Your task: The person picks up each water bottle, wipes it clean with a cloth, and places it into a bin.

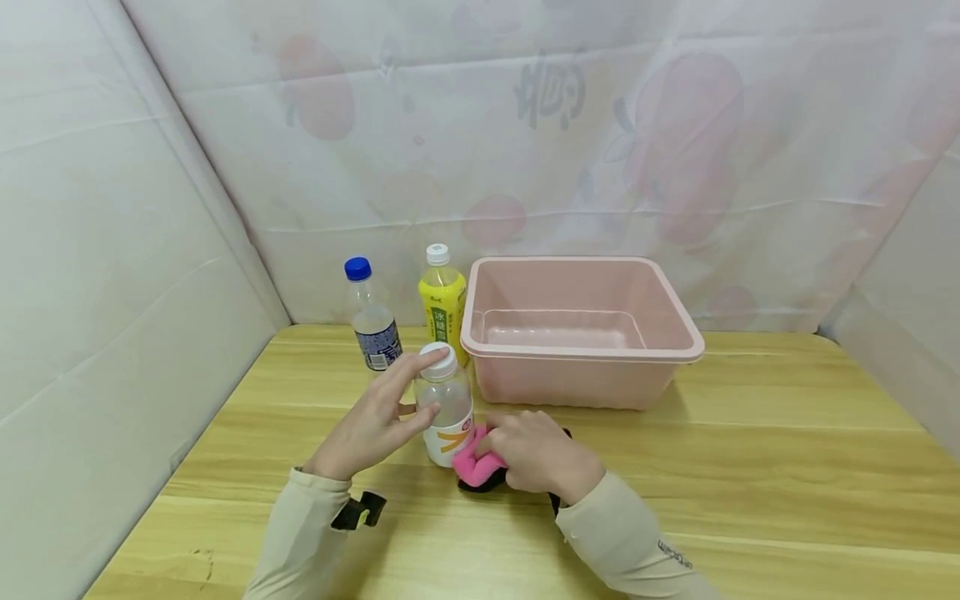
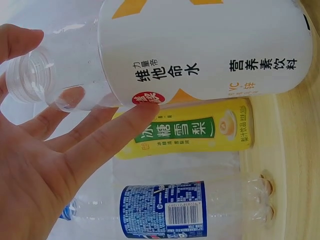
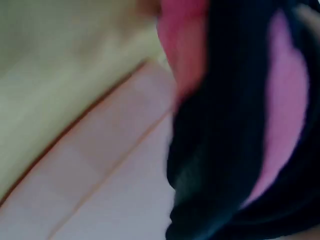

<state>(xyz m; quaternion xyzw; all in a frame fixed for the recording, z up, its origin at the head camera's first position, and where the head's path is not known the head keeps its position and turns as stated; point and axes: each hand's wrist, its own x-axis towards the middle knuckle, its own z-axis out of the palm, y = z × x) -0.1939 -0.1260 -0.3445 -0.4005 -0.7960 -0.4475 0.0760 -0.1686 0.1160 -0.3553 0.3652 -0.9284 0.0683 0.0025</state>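
Observation:
A clear bottle with a white cap and white label [image 1: 448, 433] stands upright on the table. My left hand [image 1: 378, 421] is at its upper part, one finger over the cap, the thumb in front and other fingers behind the clear neck. Bunched in my right hand [image 1: 536, 450] is a pink and black cloth [image 1: 480, 468], its pink fold against the bottle's lower right side. In the right wrist view the cloth [image 3: 287, 110] looks large and blurred, hiding most of the right fingers. The left wrist view shows the left hand [image 2: 45, 165] beside the bottle's label [image 2: 200, 60].
Behind the left hand stands a blue-capped bottle [image 1: 378, 337]. A yellow-labelled bottle [image 1: 444, 300] is next to the pink plastic basin [image 1: 577, 379], which sits at the back of the wooden table [image 1: 787, 467]. White printed sheets [image 1: 420, 108] hang around the table's back and sides.

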